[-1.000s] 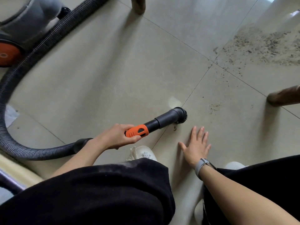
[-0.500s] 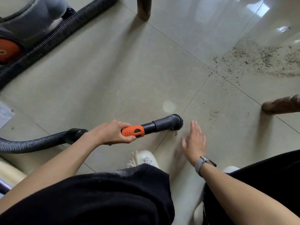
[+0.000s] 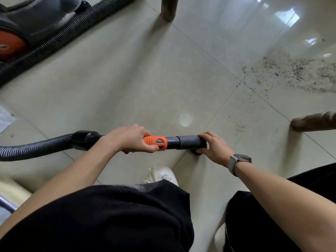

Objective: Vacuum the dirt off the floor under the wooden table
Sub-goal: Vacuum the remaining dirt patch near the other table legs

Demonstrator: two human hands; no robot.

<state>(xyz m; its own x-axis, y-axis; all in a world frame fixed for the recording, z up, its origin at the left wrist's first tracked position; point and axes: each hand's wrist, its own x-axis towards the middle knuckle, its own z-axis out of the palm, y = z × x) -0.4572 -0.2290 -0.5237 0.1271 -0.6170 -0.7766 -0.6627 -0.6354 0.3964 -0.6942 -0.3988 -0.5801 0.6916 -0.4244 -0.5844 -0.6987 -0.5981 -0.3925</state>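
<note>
The left hand [image 3: 133, 139] is holding the orange and black vacuum tube [image 3: 163, 142] in a tight grip. The right hand [image 3: 214, 148] is gripping the tube's round black brush tip [image 3: 197, 150], just above the shiny pale tile floor [image 3: 127, 79]. The grey speckled dirt [image 3: 294, 73] is lying well apart, far to the right.

Open tile toward dirt [image 3: 298, 73]; table leg [image 3: 314, 121] right, leg [image 3: 168, 8] ahead.

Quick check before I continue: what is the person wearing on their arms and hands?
Both forearms are bare, no sleeves or gloves in view. The left hand wears nothing. The right hand has a smartwatch at its wrist, with a grey band and dark rectangular face.
</note>
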